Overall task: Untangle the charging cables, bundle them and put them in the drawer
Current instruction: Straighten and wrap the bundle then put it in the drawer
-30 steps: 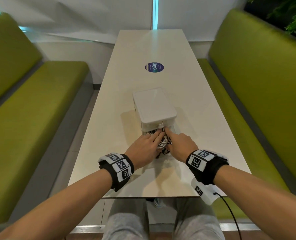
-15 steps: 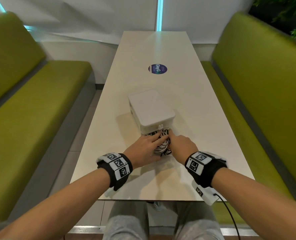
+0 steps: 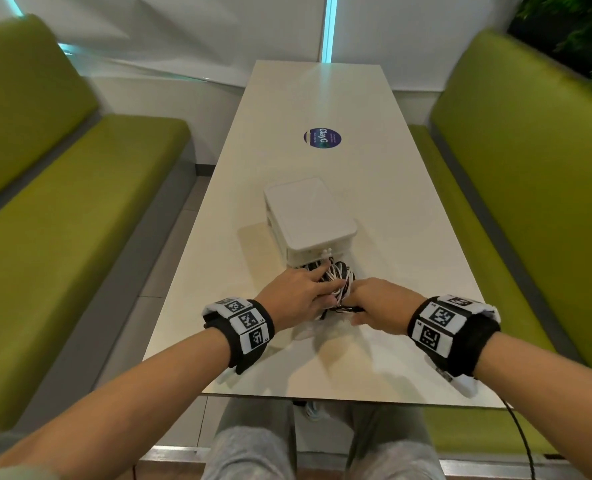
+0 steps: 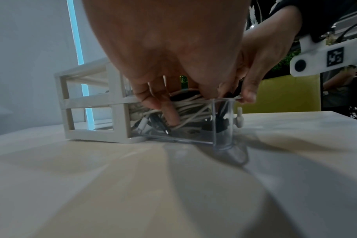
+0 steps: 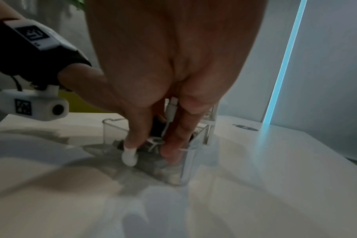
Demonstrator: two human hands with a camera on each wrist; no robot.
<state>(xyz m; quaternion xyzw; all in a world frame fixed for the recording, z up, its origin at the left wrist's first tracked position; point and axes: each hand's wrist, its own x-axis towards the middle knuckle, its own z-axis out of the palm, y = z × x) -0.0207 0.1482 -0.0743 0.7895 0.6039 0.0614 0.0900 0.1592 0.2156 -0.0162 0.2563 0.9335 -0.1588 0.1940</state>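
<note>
A white drawer unit (image 3: 308,216) stands mid-table, its clear lower drawer (image 4: 214,125) pulled out toward me. A bundle of white and black charging cables (image 3: 338,277) (image 4: 190,109) lies inside it. My left hand (image 3: 301,292) reaches in from the left, its straight fingers (image 4: 169,116) pressing down on the cables. My right hand (image 3: 374,303) is at the drawer's front wall. Its fingers (image 5: 173,145) dip inside and its thumb (image 5: 132,138) is by the white knob (image 5: 129,157), pinching white strands. A white plug (image 5: 171,107) sticks up between those fingers.
The long white table (image 3: 322,98) runs away from me, with a round dark sticker (image 3: 323,138) beyond the drawer unit. Green benches (image 3: 62,202) (image 3: 530,168) flank it on both sides. Both wrists carry black bands with marker tags.
My right hand has drawn back from deep in the drawer to its front wall and curled down. My left hand has stayed on the cables. The head view has shifted slightly.
</note>
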